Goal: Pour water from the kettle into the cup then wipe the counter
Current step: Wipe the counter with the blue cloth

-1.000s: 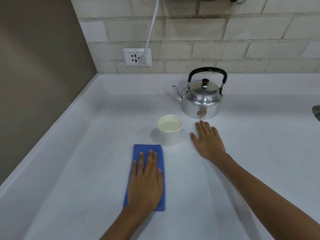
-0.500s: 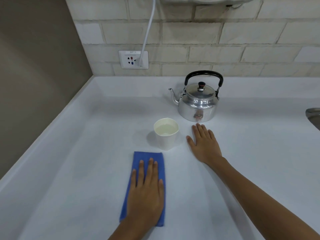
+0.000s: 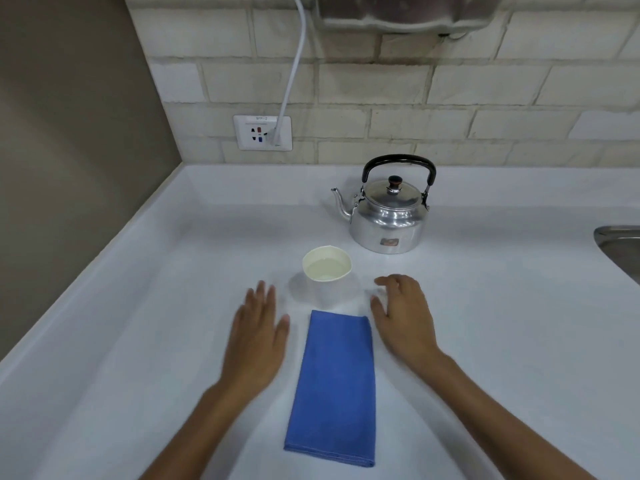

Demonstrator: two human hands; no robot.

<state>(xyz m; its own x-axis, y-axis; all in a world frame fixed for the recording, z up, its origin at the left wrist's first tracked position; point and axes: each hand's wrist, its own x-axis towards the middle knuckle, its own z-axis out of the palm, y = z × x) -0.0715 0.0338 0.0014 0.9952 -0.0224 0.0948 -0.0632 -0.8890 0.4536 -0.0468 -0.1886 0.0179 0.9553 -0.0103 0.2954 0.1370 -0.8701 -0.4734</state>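
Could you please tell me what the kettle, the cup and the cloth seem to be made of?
Kettle: polished metal, probably aluminium or steel, mirror-like reflections; handle looks like black plastic.
Cup: likely paper, thin matte white wall.
Cloth: soft woven fabric, possibly microfibre, matte blue, folded flat.

Bright even overhead light, soft shadows, glare on kettle [image 3: 388, 216], left hand [image 3: 256, 336] motion-blurred, right hand [image 3: 403, 315] slightly soft, wide-angle bending at edges, counter [image 3: 138, 306] washed pale.

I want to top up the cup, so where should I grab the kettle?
Take the kettle by its black arched handle, coming down from above with the right hand. The handle stands upright over the lid, and the spout points left toward the cup.
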